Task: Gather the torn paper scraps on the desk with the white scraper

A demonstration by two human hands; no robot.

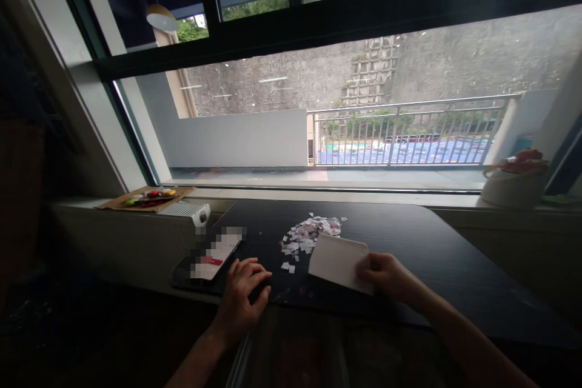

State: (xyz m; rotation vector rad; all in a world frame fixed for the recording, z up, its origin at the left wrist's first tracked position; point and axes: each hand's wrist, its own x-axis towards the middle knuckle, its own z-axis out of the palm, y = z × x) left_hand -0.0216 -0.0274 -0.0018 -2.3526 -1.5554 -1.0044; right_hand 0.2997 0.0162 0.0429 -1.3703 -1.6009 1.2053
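We're pinching the white card (339, 262) by its right edge; it's extending left from our right hand (386, 274). Paper scraps (313, 229) are lying on the bench (407, 233), beyond and left of that hand. We're holding our left hand (245, 291) loosely spread.

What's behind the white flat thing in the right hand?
Paper scraps lie on the black table beyond the white flat thing. Whatever it covers can't be seen.

"What's the right hand (384, 273) holding?"
"A flat white piece (339, 260)."
"And the left hand (243, 288)?"
"At the near edge of the desk (418, 242)."
"The paper scraps (313, 227)?"
"Heaped toward the far edge."
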